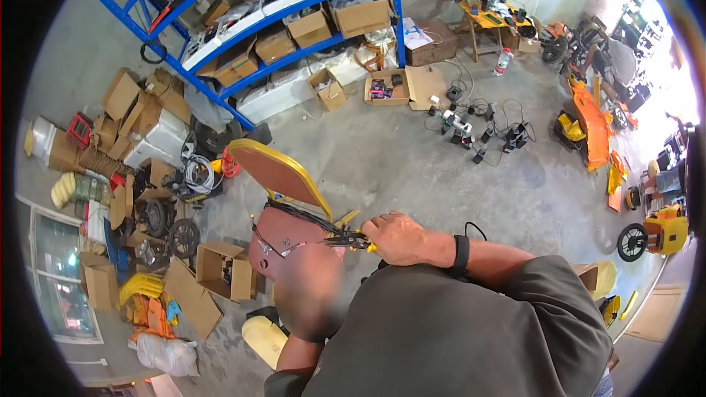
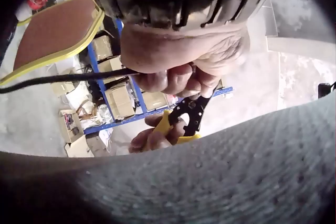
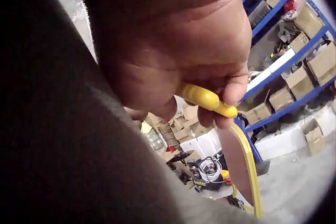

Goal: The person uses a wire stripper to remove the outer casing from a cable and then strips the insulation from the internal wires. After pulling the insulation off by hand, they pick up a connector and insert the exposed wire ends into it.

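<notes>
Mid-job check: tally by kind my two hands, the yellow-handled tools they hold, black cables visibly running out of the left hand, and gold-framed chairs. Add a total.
Hands: 2 (left hand, right hand)
Yellow-handled tool: 1
Black cable: 1
Gold-framed chair: 1
Total: 5

In the head view, bright white light glares far right of the blue shelf (image 1: 396,22), which looks bent, and both wrist views look blurrier
</notes>
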{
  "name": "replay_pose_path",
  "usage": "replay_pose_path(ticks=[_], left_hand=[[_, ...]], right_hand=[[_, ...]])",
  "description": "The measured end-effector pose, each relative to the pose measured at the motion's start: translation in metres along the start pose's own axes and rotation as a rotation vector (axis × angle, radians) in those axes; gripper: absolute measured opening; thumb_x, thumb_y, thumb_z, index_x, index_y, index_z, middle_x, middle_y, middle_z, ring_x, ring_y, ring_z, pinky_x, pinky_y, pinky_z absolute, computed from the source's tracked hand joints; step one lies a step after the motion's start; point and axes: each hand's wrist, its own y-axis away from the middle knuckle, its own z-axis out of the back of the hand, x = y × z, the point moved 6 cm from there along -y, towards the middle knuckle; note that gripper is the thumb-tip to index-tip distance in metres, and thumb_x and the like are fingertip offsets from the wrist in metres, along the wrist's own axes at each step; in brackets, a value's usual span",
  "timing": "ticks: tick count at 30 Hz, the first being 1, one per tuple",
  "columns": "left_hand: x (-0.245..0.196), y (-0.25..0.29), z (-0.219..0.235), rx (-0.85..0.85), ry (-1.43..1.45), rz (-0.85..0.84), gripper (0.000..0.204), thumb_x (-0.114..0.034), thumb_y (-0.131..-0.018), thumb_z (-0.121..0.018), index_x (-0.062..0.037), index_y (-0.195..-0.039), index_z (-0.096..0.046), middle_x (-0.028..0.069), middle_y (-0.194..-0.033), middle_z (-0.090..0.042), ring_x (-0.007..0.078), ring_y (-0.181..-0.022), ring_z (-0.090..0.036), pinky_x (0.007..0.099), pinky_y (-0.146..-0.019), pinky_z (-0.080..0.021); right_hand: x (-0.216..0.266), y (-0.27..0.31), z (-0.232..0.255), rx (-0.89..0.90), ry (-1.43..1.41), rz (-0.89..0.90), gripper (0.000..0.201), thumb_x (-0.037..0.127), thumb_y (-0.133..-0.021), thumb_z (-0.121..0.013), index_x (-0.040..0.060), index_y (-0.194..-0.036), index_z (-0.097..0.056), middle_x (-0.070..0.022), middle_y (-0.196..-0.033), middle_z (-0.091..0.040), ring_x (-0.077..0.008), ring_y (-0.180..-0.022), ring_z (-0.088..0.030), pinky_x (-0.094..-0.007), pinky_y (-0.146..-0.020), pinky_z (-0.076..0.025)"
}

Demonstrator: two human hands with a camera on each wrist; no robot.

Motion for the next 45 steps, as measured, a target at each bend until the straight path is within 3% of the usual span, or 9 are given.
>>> replay_pose_path(ticks=[9, 15, 18, 22, 26, 29, 38, 41, 45], left_hand=[[0.001, 0.011, -0.010, 0.236, 0.303, 0.084, 0.009, -0.003, -0.088, -0.068, 0.0060, -0.087, -0.065, 0.0029, -0.070, -0.059, 0.0082, -0.059, -0.049, 0.0233, -0.052, -0.035], [0.000, 0.011, -0.004, 0.108, 0.215, 0.138, 0.004, 0.003, -0.086, -0.060, 0.0034, -0.089, -0.063, 0.0039, -0.069, -0.058, 0.0108, -0.056, -0.051, 0.0237, -0.050, -0.038], [-0.015, 0.006, -0.011, -0.037, -0.027, -0.005, 0.010, -0.008, -0.095, -0.064, 0.0000, -0.089, -0.063, 0.0000, -0.068, -0.057, 0.0070, -0.052, -0.046, 0.0213, -0.046, -0.034], [-0.009, 0.001, -0.011, -0.080, -0.162, -0.004, 0.019, -0.011, -0.097, -0.061, -0.0011, -0.081, -0.057, 0.0024, -0.068, -0.058, 0.0090, -0.055, -0.050, 0.0214, -0.050, -0.039], [0.009, -0.005, 0.000, 0.016, 0.081, 0.014, 0.010, -0.008, -0.094, -0.065, 0.0003, -0.090, -0.061, 0.0016, -0.071, -0.058, 0.0059, -0.052, -0.045, 0.0203, -0.044, -0.032], [0.014, -0.008, 0.007, 0.110, 0.162, 0.028, 0.009, -0.004, -0.091, -0.067, 0.0019, -0.090, -0.060, 0.0039, -0.072, -0.058, 0.0071, -0.052, -0.046, 0.0212, -0.044, -0.033], [0.010, -0.004, -0.004, 0.383, 0.366, 0.080, 0.017, -0.007, -0.090, -0.068, 0.0013, -0.092, -0.054, 0.0082, -0.066, -0.052, 0.0113, -0.048, -0.042, 0.0230, -0.041, -0.031], [0.012, -0.006, -0.005, 0.426, 0.420, 0.102, 0.017, -0.006, -0.089, -0.068, -0.0002, -0.093, -0.053, 0.0090, -0.065, -0.052, 0.0120, -0.047, -0.041, 0.0244, -0.041, -0.032], [0.014, -0.004, -0.008, 0.428, 0.466, 0.193, 0.016, -0.008, -0.089, -0.070, 0.0005, -0.092, -0.056, 0.0085, -0.068, -0.053, 0.0126, -0.051, -0.044, 0.0250, -0.044, -0.034]], right_hand=[[0.011, 0.004, 0.023, -0.236, -0.026, 0.137, 0.034, 0.009, -0.082, -0.062, 0.0031, -0.114, -0.056, -0.0112, -0.105, -0.062, -0.0304, -0.105, -0.061, -0.0393, -0.083, -0.051], [0.006, 0.009, 0.007, -0.219, 0.027, 0.184, 0.032, 0.016, -0.083, -0.062, 0.0041, -0.113, -0.057, -0.0105, -0.103, -0.064, -0.0297, -0.101, -0.063, -0.0403, -0.085, -0.048], [0.001, 0.007, 0.002, -0.133, 0.041, 0.017, 0.036, 0.018, -0.081, -0.063, 0.0001, -0.111, -0.056, -0.0163, -0.095, -0.067, -0.0340, -0.091, -0.067, -0.0445, -0.084, -0.050], [-0.004, 0.005, -0.019, -0.019, -0.013, -0.088, 0.033, 0.017, -0.081, -0.062, -0.0029, -0.107, -0.056, -0.0212, -0.090, -0.068, -0.0374, -0.085, -0.069, -0.0477, -0.082, -0.051], [-0.002, 0.010, -0.012, -0.015, 0.036, -0.058, 0.029, 0.020, -0.084, -0.061, -0.0016, -0.104, -0.056, -0.0196, -0.089, -0.068, -0.0361, -0.086, -0.069, -0.0463, -0.083, -0.051], [0.000, 0.012, -0.006, -0.236, 0.033, 0.063, 0.025, 0.022, -0.088, -0.059, 0.0019, -0.102, -0.057, -0.0149, -0.090, -0.067, -0.0323, -0.088, -0.067, -0.0439, -0.082, -0.050], [0.005, 0.011, 0.012, -0.263, 0.119, 0.100, 0.029, 0.018, -0.086, -0.059, 0.0088, -0.112, -0.052, -0.0057, -0.097, -0.057, -0.0228, -0.100, -0.059, -0.0343, -0.087, -0.044], [0.005, 0.009, 0.015, -0.350, 0.103, 0.130, 0.026, 0.034, -0.092, -0.059, 0.0112, -0.102, -0.052, -0.0051, -0.095, -0.058, -0.0231, -0.098, -0.058, -0.0369, -0.084, -0.044], [0.002, 0.007, 0.014, -0.348, 0.108, 0.152, 0.028, 0.036, -0.093, -0.059, 0.0105, -0.104, -0.054, -0.0059, -0.098, -0.059, -0.0237, -0.101, -0.058, -0.0367, -0.087, -0.044]])
